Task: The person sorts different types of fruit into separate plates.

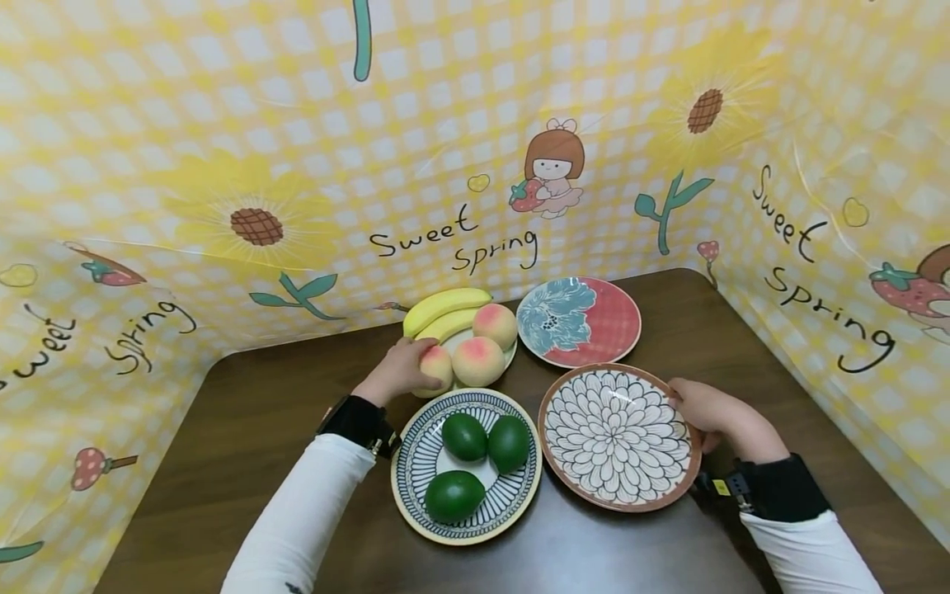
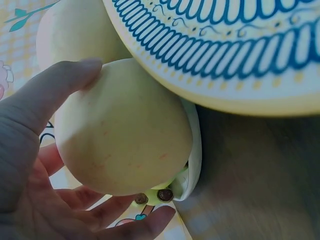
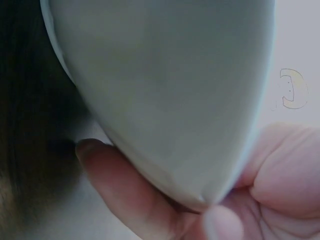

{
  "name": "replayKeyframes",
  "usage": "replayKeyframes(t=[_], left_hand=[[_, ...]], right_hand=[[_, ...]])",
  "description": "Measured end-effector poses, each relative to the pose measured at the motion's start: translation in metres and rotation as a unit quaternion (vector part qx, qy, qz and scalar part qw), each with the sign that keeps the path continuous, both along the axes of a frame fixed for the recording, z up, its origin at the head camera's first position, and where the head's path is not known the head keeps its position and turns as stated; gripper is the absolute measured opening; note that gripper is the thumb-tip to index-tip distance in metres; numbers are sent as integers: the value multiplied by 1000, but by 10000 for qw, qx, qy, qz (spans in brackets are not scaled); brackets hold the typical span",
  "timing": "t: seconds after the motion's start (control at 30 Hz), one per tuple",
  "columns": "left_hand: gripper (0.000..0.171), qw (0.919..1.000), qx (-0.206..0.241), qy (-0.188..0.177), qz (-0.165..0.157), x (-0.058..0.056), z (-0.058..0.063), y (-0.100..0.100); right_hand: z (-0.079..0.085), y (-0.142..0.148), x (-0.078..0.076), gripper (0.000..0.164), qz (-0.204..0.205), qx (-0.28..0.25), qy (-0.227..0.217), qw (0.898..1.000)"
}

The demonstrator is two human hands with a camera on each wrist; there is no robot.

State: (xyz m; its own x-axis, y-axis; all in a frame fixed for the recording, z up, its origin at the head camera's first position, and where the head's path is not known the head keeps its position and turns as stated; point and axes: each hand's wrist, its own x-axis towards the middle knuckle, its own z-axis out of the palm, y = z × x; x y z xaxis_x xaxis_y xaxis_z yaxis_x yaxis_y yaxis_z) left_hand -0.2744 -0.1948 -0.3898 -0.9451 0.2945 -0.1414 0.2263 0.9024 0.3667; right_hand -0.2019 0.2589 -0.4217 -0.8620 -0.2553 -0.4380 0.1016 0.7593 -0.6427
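My left hand [image 1: 399,370] is at the leftmost peach [image 1: 435,368], fingers and thumb around it. In the left wrist view the thumb lies on top of this peach [image 2: 122,130] and the fingers curve along its side. Two more peaches [image 1: 478,361] and some bananas [image 1: 448,311] share its plate, mostly hidden beneath the fruit. On the right, my right hand [image 1: 716,412] grips the edge of a brown-rimmed plate [image 1: 614,437] with a white petal pattern. The right wrist view shows the pale underside [image 3: 165,90] of this plate, with fingers [image 3: 125,185] at its rim.
A blue-and-white patterned plate [image 1: 416,516] with three green avocado-like fruits [image 1: 455,496] stands in front of the peaches. Behind the held plate lies a red plate [image 1: 612,322] with a blue flower. Yellow checked cloth [image 1: 416,148] hangs behind the dark wooden table [image 1: 245,429].
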Motion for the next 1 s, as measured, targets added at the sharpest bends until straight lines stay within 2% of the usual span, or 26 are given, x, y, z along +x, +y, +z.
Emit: replayKeyframes(t=[0.27,0.4,0.53,0.63,0.8,1.0], left_hand=[[79,9998,73,-57,-190,-8,-3,1],[85,9997,108,-197,-84,-9,-8,2],[88,9996,102,-272,55,-5,-14,0],[85,9997,128,-188,119,-3,-17,-2],[81,9999,125,62,33,-4,-18,-1],[80,9998,122,174,41,-3,-17,2]], right_hand=[[-2,-4,0,34,-20,69,65,10000],[-2,-4,0,36,-13,92,117,9999],[-2,-6,-1,40,3,148,60,9999],[-2,-7,-2,41,42,137,27,9999],[0,-6,-4,43,78,217,75,9997],[1,-5,-2,42,74,169,99,9998]])
